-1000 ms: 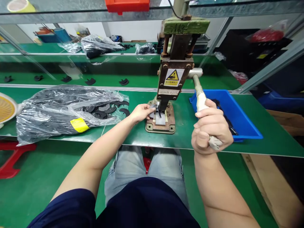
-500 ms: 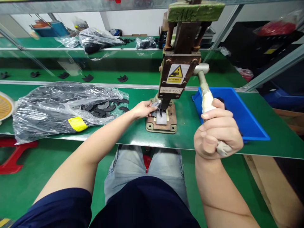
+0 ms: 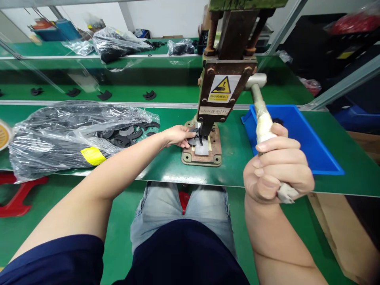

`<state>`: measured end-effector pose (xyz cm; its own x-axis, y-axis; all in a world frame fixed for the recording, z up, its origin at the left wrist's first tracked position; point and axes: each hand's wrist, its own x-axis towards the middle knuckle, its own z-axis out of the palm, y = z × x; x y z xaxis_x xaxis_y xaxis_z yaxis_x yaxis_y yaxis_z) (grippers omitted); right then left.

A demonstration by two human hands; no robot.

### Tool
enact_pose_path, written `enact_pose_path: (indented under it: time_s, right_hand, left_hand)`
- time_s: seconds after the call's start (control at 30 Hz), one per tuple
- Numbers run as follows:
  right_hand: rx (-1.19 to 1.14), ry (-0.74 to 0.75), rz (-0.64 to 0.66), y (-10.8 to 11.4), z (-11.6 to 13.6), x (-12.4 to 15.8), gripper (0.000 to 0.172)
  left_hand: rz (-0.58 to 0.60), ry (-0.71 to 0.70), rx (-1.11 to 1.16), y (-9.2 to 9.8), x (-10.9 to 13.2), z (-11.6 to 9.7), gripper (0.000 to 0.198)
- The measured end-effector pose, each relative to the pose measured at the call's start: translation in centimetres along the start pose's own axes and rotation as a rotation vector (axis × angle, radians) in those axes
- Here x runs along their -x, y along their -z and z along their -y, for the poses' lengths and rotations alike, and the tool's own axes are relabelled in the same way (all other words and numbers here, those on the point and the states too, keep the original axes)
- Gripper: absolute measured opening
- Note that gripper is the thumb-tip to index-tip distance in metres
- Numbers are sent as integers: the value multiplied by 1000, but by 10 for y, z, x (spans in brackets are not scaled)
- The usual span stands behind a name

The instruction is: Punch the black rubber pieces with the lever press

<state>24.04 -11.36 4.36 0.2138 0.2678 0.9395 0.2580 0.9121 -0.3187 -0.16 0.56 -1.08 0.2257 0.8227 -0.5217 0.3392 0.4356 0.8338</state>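
Note:
A hand press (image 3: 216, 90) with a yellow warning sign stands on the green bench. My right hand (image 3: 279, 168) is wrapped round its lever (image 3: 261, 109), whose grip is covered in pale tape. My left hand (image 3: 179, 136) pinches a black curved piece (image 3: 193, 136) at the press's base plate (image 3: 202, 158), beside the lowered ram. The far end of that piece is partly hidden by the ram and fingers. A small light metal plate (image 3: 202, 148) lies on the base below the ram.
Left on the bench lies a clear plastic bag (image 3: 68, 134) of black curved pieces, with a yellow label. A blue bin (image 3: 314, 146) stands right of the press. Several black pieces, one a curved pair (image 3: 149, 95), lie in a row behind. A red stool (image 3: 22, 196) is at lower left.
My right hand and the lever have shifted slightly right. The piece in my left hand sits a little differently by the ram. The whole view has moved slightly.

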Motion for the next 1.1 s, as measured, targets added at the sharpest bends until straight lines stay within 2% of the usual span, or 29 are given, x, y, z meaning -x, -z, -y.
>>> enact_pose_path:
  time_s: [0.13, 0.2, 0.27, 0.3, 0.37, 0.43, 0.5, 0.57, 0.63, 0.67, 0.73, 0.8, 0.93, 1.1]
  right_hand:
    - [-42, 43, -75, -6, -3, -6, 53]
    - [-86, 78, -64, -9, -3, -27, 42]
    - [-135, 98, -4, -12, -4, -60, 22]
    - [-156, 83, 33, -13, -4, -79, 24]
    - [-179, 25, 87, -13, -6, -112, 39]
    - [-149, -26, 99, -11, -12, -126, 44]
    - [-67, -68, 57, -7, -23, -114, 43]
    - [9, -189, 6, -3, -35, -76, 38]
    - [23, -355, 131, -5, -45, -26, 20]
    - [9, -439, 228, -8, -46, -2, 19]
    - [-44, -556, 385, -20, -43, 39, 26]
    - [-92, -624, 469, -37, -35, 65, 35]
    - [-132, -693, 467, -65, -15, 78, 36]
    - [-115, -709, 428, -70, 1, 81, 33]
  left_hand:
    - [-21, 30, 74, -2, 0, 5, 41]
    - [-26, 29, 88, -4, 1, 6, 42]
    - [-24, 10, 92, -6, 5, 6, 43]
    - [-26, -8, 100, -8, 8, 6, 43]
    - [-48, -65, 130, -9, 16, 6, 44]
    - [-103, -149, 163, -5, 27, 5, 44]
    - [-156, -247, 171, 2, 43, 5, 46]
    - [-168, -329, 169, 11, 61, 5, 50]
    - [-145, -383, 175, 16, 82, 5, 52]
    - [-129, -402, 181, 17, 92, 6, 53]
    - [-98, -431, 196, 12, 110, 6, 53]
    - [-66, -445, 212, 4, 124, 7, 51]
    - [-28, -470, 238, -11, 141, 10, 47]
    - [-16, -462, 277, -15, 149, 11, 47]
